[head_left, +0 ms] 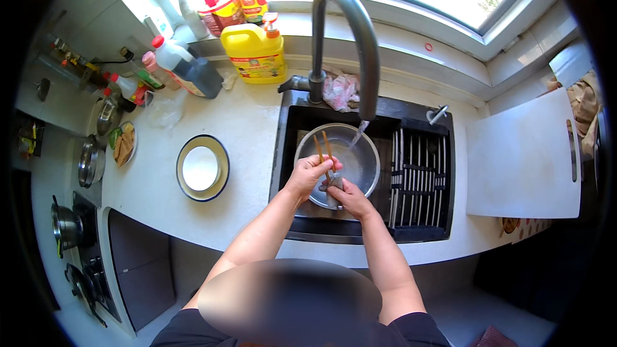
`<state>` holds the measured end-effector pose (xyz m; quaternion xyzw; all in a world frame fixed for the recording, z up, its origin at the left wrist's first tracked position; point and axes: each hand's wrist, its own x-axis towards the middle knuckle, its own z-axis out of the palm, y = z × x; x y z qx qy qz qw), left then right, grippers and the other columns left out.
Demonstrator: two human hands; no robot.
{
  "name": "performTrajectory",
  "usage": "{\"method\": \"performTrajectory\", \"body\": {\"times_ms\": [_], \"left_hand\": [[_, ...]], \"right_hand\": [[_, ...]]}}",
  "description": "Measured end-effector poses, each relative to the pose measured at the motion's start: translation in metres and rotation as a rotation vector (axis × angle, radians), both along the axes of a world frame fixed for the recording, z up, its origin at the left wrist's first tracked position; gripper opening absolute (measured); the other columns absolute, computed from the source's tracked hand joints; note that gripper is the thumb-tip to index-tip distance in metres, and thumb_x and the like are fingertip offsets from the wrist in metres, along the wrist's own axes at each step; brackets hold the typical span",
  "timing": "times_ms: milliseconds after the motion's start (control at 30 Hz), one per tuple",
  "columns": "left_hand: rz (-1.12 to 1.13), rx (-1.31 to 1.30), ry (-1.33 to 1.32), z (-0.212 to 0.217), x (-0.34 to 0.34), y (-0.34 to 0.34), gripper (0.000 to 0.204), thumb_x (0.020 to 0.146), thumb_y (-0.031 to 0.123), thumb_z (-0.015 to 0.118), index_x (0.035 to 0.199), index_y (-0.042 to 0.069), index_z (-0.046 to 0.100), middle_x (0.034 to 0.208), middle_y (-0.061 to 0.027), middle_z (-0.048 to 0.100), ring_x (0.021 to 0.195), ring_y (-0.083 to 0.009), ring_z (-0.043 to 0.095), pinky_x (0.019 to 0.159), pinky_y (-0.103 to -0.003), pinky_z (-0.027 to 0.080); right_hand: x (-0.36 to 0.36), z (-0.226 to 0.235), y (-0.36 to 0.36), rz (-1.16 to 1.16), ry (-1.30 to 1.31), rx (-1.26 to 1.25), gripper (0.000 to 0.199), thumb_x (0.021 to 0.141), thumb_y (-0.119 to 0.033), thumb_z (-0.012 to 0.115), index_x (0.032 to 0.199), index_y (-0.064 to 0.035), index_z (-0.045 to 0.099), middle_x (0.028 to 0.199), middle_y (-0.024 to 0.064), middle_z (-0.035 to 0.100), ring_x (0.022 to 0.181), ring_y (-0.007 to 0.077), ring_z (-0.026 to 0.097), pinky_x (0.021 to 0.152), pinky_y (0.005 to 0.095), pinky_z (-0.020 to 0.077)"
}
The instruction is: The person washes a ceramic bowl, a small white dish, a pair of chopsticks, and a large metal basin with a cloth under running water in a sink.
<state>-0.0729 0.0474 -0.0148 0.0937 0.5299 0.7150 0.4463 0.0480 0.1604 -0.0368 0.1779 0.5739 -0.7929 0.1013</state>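
I see the left hand (313,173) pinch 2 chopsticks (328,146) over the metal bowl (365,168) in the sink (421,234), probably so drips land inside; the right hand (352,198) has fingers pressing a grey cloth (333,199) against them.

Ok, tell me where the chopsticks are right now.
In the head view, the chopsticks are near the middle, gripped in the person's left hand over the round metal bowl, just left of the stream of tap water.
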Motion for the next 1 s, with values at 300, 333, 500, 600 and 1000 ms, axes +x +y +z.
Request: {"method": "performTrajectory", "body": {"times_ms": [300, 333, 500, 600, 1000], "left_hand": [[0.893, -0.040, -0.030, 0.084, -0.094, -0.125, 0.017, 0.090, 0.019, 0.054, 0.099, 0.003, 0.052, 0.089, -0.0113, 0.062, 0.081, -0.0214, 0.063, 0.072, -0.035, 0.053], [0.955, -0.076, -0.051, 0.083, -0.105, -0.152, 0.018, 0.091, 0.017, 0.053, 0.099, 0.001, 0.051, 0.089, -0.0124, 0.061, 0.081, -0.0225, 0.063, 0.072, -0.035, 0.054], [1.065, -0.113, -0.401, 0.045, -0.131, -0.232, 0.019, 0.092, 0.017, 0.048, 0.101, 0.000, 0.047, 0.096, -0.0165, 0.057, 0.086, -0.0296, 0.059, 0.082, -0.044, 0.049], [1.072, -0.054, -0.512, 0.043, -0.130, -0.233, 0.029, 0.092, 0.023, 0.050, 0.106, -0.001, 0.042, 0.105, -0.0214, 0.052, 0.097, -0.0348, 0.053, 0.092, -0.048, 0.041], [0.750, -0.216, 0.575, 0.096, 0.014, -0.123, 0.065, 0.086, 0.006, 0.051, 0.139, -0.004, 0.014, 0.144, -0.0195, 0.020, 0.134, -0.0281, 0.019, 0.109, -0.040, 0.014]], "right_hand": [[0.019, -0.055, 0.014, -0.113, -0.119, 0.342, 0.023, 0.087, -0.022, 0.058, 0.100, -0.0031, 0.058, 0.087, 0.0015, 0.060, 0.081, 0.0100, 0.052, 0.074, 0.0252, 0.0428], [0.018, -0.059, 0.012, -0.145, -0.146, 0.333, 0.024, 0.087, -0.022, 0.058, 0.101, -0.0030, 0.058, 0.087, 0.0016, 0.060, 0.081, 0.0100, 0.052, 0.074, 0.0253, 0.0427], [-0.001, -0.068, -0.003, -0.186, -0.226, 0.300, 0.026, 0.086, -0.024, 0.059, 0.101, -0.0026, 0.058, 0.087, 0.0024, 0.060, 0.079, 0.0104, 0.052, 0.072, 0.0266, 0.0426], [-0.008, -0.073, -0.003, -0.201, -0.257, 0.295, 0.027, 0.086, -0.026, 0.059, 0.103, -0.0035, 0.059, 0.086, 0.0013, 0.060, 0.078, 0.0104, 0.053, 0.071, 0.0265, 0.0427], [-0.022, -0.120, 0.002, 0.632, -0.639, 1.128, 0.049, 0.086, -0.022, 0.049, 0.134, -0.0178, 0.038, 0.136, 0.0151, 0.035, 0.122, 0.0350, 0.039, 0.097, 0.0484, 0.0362]]}}
